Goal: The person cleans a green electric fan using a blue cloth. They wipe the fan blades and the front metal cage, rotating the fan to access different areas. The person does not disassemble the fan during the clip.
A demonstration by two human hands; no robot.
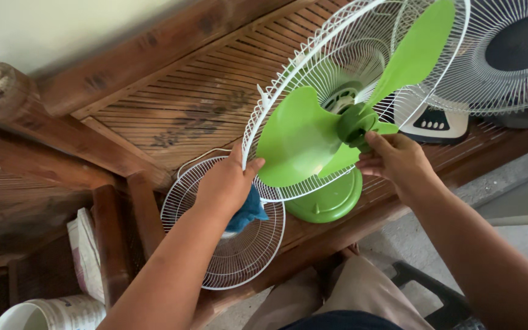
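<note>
Left hand (227,183) on guard (288,79), right hand (395,162) at hub (355,125)

Soft, even daylight, pretty flat overall, no harsh glare anywhere. Brightest at the upper right, where the white fan grille (362,67) washes out a bit. Much dimmer at the lower left, under the wooden bench (172,104), with deep shadow there. Faint soft shadows beneath the green blades (313,131). Mostly sharp in the middle, slightly smeared toward the corners. Noticeable wide-angle bending along the edges.
</note>
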